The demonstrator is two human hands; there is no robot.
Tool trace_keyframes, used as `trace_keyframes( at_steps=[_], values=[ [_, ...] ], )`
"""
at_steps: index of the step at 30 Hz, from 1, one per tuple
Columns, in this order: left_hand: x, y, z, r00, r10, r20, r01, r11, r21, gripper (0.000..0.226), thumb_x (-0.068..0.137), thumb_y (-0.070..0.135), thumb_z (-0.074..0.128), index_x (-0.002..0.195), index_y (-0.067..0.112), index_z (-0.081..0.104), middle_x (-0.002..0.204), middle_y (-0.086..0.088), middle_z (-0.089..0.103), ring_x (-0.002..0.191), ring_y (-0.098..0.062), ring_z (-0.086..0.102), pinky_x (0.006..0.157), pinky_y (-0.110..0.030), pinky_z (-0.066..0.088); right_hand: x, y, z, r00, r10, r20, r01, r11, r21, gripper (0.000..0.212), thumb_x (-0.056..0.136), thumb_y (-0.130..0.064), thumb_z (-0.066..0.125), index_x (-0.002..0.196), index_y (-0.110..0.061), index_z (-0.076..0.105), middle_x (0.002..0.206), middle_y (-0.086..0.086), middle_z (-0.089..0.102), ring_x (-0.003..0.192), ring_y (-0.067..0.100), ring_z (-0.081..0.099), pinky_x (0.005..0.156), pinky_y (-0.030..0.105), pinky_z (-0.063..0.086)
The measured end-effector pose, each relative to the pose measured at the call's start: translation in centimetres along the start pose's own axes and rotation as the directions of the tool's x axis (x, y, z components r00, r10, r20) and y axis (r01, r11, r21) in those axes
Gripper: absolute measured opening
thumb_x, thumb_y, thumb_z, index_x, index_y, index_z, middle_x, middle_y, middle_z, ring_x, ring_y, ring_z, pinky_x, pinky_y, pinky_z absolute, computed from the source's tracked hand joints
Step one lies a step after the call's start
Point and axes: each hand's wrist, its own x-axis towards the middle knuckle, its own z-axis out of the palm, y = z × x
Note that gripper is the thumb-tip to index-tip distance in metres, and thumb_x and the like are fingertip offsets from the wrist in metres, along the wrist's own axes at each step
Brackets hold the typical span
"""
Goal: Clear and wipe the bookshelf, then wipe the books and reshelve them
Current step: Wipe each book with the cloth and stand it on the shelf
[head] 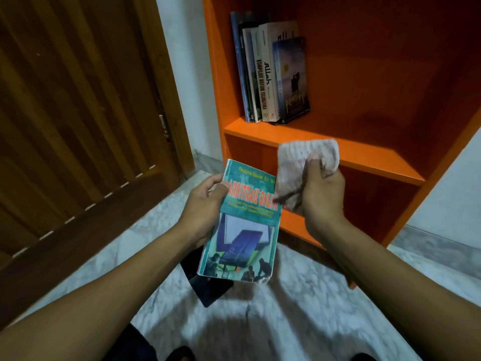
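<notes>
My left hand (205, 204) grips a teal paperback (242, 230) by its left edge, cover facing up, in front of the orange bookshelf (312, 142). My right hand (321, 194) clutches a pale striped cloth (304, 162), and the cloth touches the book's upper right corner. Several books (270, 74) stand upright at the left end of the upper shelf; the rest of that shelf is bare. The compartment below looks dark and its contents cannot be made out.
A brown wooden door (78, 113) stands to the left, with a strip of white wall (187, 74) between it and the shelf. A dark flat object (210, 290) lies on the pale marbled floor (299, 295) under the held book.
</notes>
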Motion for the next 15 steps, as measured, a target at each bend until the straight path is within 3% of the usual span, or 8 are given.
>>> trace_keyframes(
  at_steps=[2,3,4,6,8,10,12,15],
  values=[
    [-0.7,-0.4,1.5,0.998,-0.009,0.058,0.011,1.000,-0.023,0.023,0.103,0.013,0.048,0.119,0.008,0.063,0.098,-0.010,0.076,0.083,-0.024,0.074,0.064,-0.032,0.059,-0.2,-1.0,1.1,0.992,-0.126,-0.008,0.126,0.992,0.021,0.033,0.103,-0.031,0.048,0.109,-0.003,0.064,0.085,0.004,0.068,0.074,0.014,0.068,0.063,0.031,0.053],
    [-0.9,-0.5,2.3,0.996,-0.024,0.081,0.028,0.999,-0.046,0.023,0.103,0.012,0.048,0.120,0.008,0.063,0.096,-0.010,0.077,0.081,-0.024,0.074,0.063,-0.032,0.059,-0.5,-0.9,1.5,0.978,-0.201,0.062,0.203,0.979,-0.027,0.032,0.102,-0.035,0.047,0.114,-0.011,0.065,0.093,-0.002,0.069,0.079,0.008,0.066,0.069,0.029,0.053],
    [-1.1,-0.6,3.0,0.994,-0.040,0.097,0.047,0.996,-0.075,0.023,0.103,0.013,0.048,0.120,0.008,0.062,0.096,-0.011,0.077,0.080,-0.024,0.074,0.062,-0.032,0.059,-0.9,-0.2,1.9,0.950,-0.257,0.181,0.281,0.952,-0.125,0.032,0.101,-0.041,0.045,0.121,-0.023,0.063,0.107,-0.005,0.070,0.095,0.008,0.065,0.085,0.033,0.053],
    [-1.3,-0.6,4.2,0.992,-0.072,0.104,0.088,0.985,-0.151,0.024,0.103,0.014,0.049,0.122,0.008,0.063,0.099,-0.017,0.075,0.082,-0.026,0.073,0.067,-0.034,0.059,-1.9,2.1,2.1,0.847,-0.292,0.445,0.462,0.818,-0.342,0.038,0.099,-0.048,0.035,0.133,-0.040,0.051,0.143,-0.006,0.054,0.138,0.017,0.043,0.119,0.045,0.024],
    [-1.2,-0.5,4.6,0.990,-0.118,0.083,0.135,0.960,-0.247,0.025,0.103,0.013,0.048,0.121,0.007,0.064,0.105,-0.019,0.074,0.091,-0.030,0.073,0.080,-0.039,0.059,-2.9,3.4,2.0,0.773,-0.292,0.563,0.558,0.736,-0.384,0.043,0.100,-0.044,0.031,0.142,-0.040,0.040,0.158,-0.014,0.031,0.150,0.003,0.014,0.123,0.032,-0.003],
    [-0.8,-0.5,4.3,0.983,-0.176,0.050,0.183,0.920,-0.347,0.026,0.103,0.012,0.048,0.122,0.005,0.064,0.110,-0.022,0.072,0.099,-0.034,0.071,0.091,-0.046,0.056,-4.0,3.6,1.8,0.765,-0.254,0.592,0.530,0.771,-0.354,0.045,0.102,-0.039,0.033,0.147,-0.036,0.038,0.157,-0.024,0.024,0.146,-0.012,0.007,0.123,0.029,-0.003],
    [0.0,-0.4,3.6,0.975,-0.220,0.025,0.211,0.886,-0.413,0.029,0.101,0.013,0.051,0.125,0.002,0.062,0.116,-0.026,0.069,0.107,-0.039,0.068,0.098,-0.054,0.052,-4.5,4.1,1.3,0.758,-0.190,0.625,0.469,0.824,-0.318,0.040,0.104,-0.032,0.038,0.141,-0.047,0.032,0.148,-0.037,0.018,0.137,-0.025,0.004,0.124,0.033,0.002],
    [1.0,0.0,2.5,0.966,-0.247,-0.080,0.184,0.869,-0.459,0.034,0.101,0.013,0.048,0.131,-0.001,0.055,0.121,-0.030,0.065,0.110,-0.045,0.065,0.095,-0.065,0.049,-5.6,4.4,0.3,0.695,-0.173,0.698,0.491,0.824,-0.284,0.043,0.101,-0.033,0.041,0.139,-0.050,0.028,0.151,-0.027,0.024,0.141,-0.017,0.013,0.124,0.037,0.008]
  ],
)
